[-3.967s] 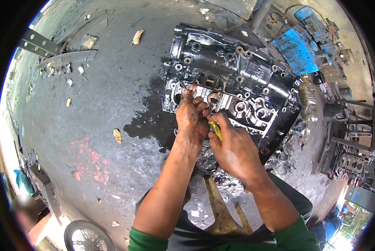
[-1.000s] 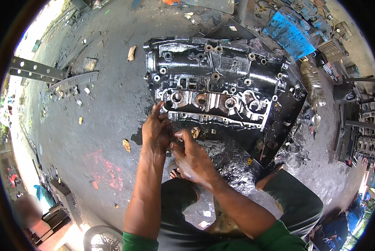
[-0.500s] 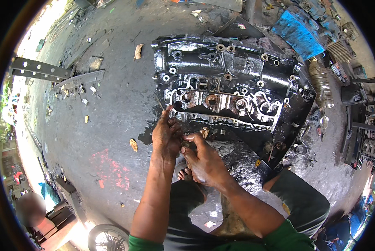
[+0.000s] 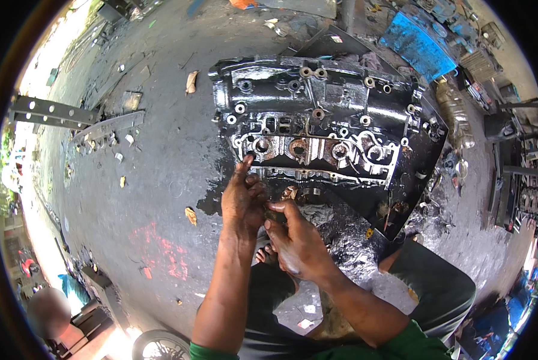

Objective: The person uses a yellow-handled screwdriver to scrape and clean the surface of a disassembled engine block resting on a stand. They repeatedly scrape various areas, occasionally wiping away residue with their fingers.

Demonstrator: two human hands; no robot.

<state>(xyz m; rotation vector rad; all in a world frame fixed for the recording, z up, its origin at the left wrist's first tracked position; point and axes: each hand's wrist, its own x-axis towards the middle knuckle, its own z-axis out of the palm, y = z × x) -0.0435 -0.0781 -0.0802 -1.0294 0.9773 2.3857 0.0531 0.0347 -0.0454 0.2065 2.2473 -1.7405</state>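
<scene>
A large black engine casting (image 4: 335,96), wet and shiny with oil, lies on the ground in front of me. Its near side has a pale machined rim around rusty round openings. My left hand (image 4: 243,201) is at the casting's near left corner, index finger pointing up to the rim and the other fingers curled. Close beside it, my right hand (image 4: 297,241) is closed, thumb and forefinger pinched together against the left palm. Whatever small thing lies between the hands is hidden by the fingers.
Beneath the casting is a dark flat sheet (image 4: 395,207) with a pointed near corner. A blue metal box (image 4: 418,47) stands far right. On the left lie a perforated metal beam (image 4: 53,111) and dry leaves (image 4: 190,216). A wheel (image 4: 161,348) and another person (image 4: 71,336) are at lower left.
The view has shifted slightly, so the casting appears a little lower and to the left. Both hands stay close together; my left fingertip now overlaps the casting's corner.
</scene>
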